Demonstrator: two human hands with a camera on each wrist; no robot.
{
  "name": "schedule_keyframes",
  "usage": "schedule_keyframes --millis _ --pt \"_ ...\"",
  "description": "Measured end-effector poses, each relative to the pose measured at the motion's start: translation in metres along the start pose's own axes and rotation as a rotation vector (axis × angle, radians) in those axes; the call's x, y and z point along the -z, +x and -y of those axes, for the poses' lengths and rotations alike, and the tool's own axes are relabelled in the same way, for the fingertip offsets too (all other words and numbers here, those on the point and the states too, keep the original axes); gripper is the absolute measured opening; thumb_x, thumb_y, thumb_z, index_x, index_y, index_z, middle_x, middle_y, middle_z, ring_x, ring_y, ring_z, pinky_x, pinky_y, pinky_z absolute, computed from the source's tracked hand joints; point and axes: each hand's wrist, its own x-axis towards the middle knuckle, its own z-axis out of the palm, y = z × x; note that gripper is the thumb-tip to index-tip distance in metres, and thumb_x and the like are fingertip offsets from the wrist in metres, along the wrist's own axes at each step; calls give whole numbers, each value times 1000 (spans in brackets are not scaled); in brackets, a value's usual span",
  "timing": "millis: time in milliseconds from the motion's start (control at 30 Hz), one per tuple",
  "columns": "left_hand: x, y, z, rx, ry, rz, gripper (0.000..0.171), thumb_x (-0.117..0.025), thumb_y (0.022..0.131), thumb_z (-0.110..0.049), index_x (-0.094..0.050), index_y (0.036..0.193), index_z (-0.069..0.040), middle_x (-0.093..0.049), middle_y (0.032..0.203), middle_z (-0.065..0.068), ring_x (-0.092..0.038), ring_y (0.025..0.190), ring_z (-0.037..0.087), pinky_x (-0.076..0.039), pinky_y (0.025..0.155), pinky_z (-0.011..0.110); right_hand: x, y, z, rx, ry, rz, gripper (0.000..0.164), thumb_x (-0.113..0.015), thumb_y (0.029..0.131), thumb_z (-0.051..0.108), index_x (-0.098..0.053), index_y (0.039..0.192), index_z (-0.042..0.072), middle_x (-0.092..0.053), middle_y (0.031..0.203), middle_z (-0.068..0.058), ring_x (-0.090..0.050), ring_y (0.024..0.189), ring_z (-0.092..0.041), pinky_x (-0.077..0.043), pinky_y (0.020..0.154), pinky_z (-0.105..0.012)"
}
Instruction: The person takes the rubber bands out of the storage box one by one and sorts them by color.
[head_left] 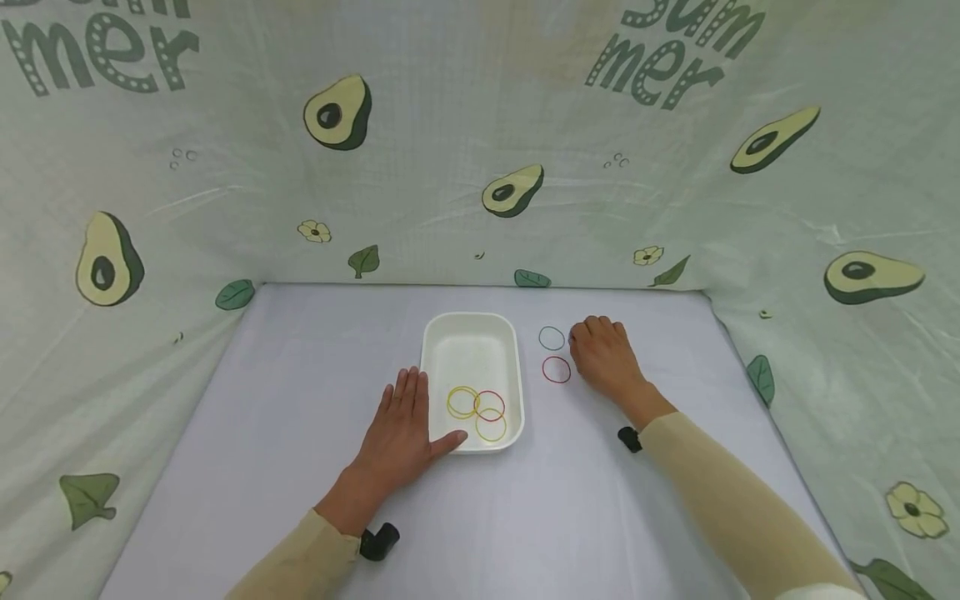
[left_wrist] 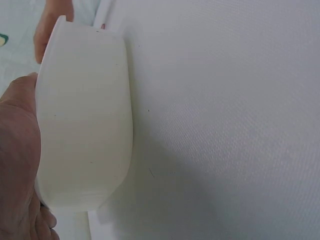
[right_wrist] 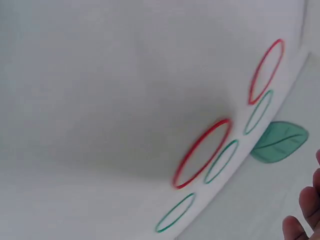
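A white rectangular tray sits mid-table, holding several yellow bands and a red band. My left hand lies along its left side with straight fingers, the thumb reaching over the near-left corner. The tray's outer wall fills much of the left wrist view. Right of the tray, my right hand is above the table with bent fingers, beside a green band and a red band. In the right wrist view, more red bands and green bands lie flat; no band shows in the visible fingers.
A white cloth covers the table. Light sheets printed with avocados and leaves hang along the back and both sides. Each wrist carries a small black camera.
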Motion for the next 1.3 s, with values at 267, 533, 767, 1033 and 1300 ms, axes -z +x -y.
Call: schedule_keyframes --millis 267,533,767,1033,1300 --pt "2 1 -1 8 6 10 113 -59 97 -72 -21 163 11 -17 172 30 -12 162 44 -19 131 57 18 37 63 212 49 -20 8 -70 102 14 -70 103 6 -66 98 -9 -58 94 -29 -52 86 -45" --pt "2 1 0 -1 20 -2 113 -58 96 -73 -23 162 12 -20 171 31 -15 162 45 -21 130 58 11 49 106 473 -64 56 12 -72 101 23 -68 103 11 -66 99 -4 -58 100 -26 -52 97 -42" --pt "2 1 0 -9 25 -9 114 -59 96 -73 -23 162 13 -20 171 31 -16 161 45 -21 130 58 5 51 123 585 -163 183 18 -73 99 28 -72 108 13 -69 103 -1 -59 105 -23 -48 104 -41" --pt "3 0 1 -1 23 -3 114 -59 96 -73 -23 162 12 -19 171 31 -16 162 44 -20 130 58 2 52 133 658 -218 180 8 -64 102 18 -72 103 15 -70 104 -1 -59 104 -22 -48 100 -41" --pt "1 -2 2 -6 14 -9 114 -60 95 -73 -24 162 12 -21 171 31 -16 162 44 -21 130 58 -8 50 141 692 -244 187 8 -67 97 19 -75 99 17 -69 98 3 -58 101 -20 -47 99 -41"
